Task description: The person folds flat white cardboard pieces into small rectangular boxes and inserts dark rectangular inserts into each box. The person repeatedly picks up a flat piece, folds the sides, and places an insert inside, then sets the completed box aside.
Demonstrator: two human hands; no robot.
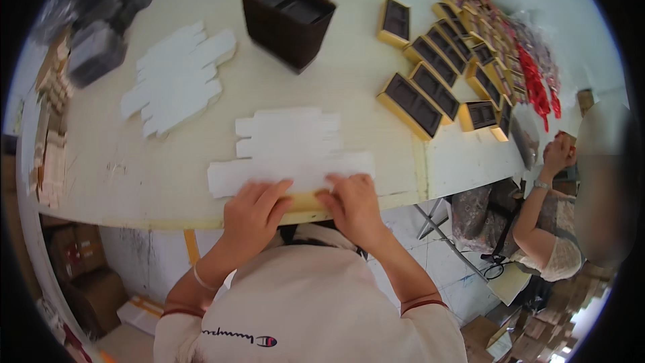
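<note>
A flat white die-cut box blank (pixel 289 138) lies at the near edge of the table before me. Both my hands bear on its near side, with a gold strip (pixel 306 203) showing between them. My left hand (pixel 256 212) has curled fingers gripping the near edge, thumb turned inward. Likewise my right hand (pixel 354 205) grips the right part of that edge, slightly blurred. Farther left rests a pile of white blanks (pixel 178 81) of the same shape. Beyond my hands stands a dark brown stack of box inserts (pixel 285 33).
Several gold boxes with dark inserts (pixel 411 103) crowd the right side of the table, with red ribbons (pixel 534 77) behind. A dark plastic-wrapped bundle (pixel 97 54) lies at the far left. At the right a co-worker's hand (pixel 559 152) holds something small and red. Cartons (pixel 77 255) sit below the table.
</note>
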